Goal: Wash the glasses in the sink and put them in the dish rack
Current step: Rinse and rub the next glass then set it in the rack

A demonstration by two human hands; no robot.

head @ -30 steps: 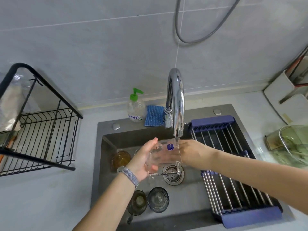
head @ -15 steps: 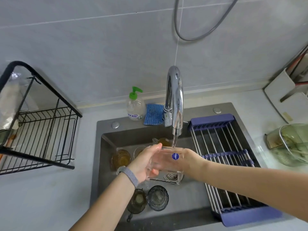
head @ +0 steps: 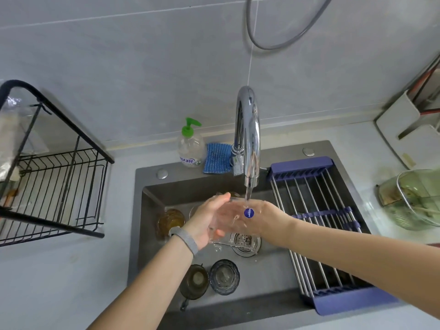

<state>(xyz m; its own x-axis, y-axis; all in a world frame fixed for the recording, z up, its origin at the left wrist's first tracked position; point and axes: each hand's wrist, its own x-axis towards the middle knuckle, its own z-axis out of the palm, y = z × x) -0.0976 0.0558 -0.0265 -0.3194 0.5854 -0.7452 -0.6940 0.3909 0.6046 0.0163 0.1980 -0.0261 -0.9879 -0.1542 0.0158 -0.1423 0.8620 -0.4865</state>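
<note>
Both hands meet over the dark grey sink point(head: 147, 210), under the curved chrome tap point(head: 246, 129), whose thin stream of water point(head: 247, 195) falls between them. They hold a clear glass with a round blue sticker point(head: 232, 220) tilted in the air above the steel drain strainer point(head: 245, 241). The left hand point(head: 206, 225), with a grey woven band at the wrist, cups the glass from the left, fingers curled round its side. The right hand point(head: 264, 217) sits against the glass from the right; its fingers appear to reach into or behind the glass, and how tightly they hold it cannot be told.

Left of the left hand an amber glass point(head: 170, 221) stands on the sink floor. Below the hands, nearer the person, a dark smoky cup point(head: 194, 281) and a bluish clear glass point(head: 224, 277) stand side by side. Right of the right hand a blue-ended roll-up rack of steel rods point(head: 316, 222) spans the sink. Far to the left of the hands a black wire dish rack point(head: 54, 186) stands on the pale table point(head: 71, 270). Beyond the hands, at the sink's back edge, are a clear soap bottle with a green pump point(head: 190, 145) and a blue scrubbing cloth point(head: 216, 158). Far right sits a greenish glass container point(head: 414, 198).
</note>
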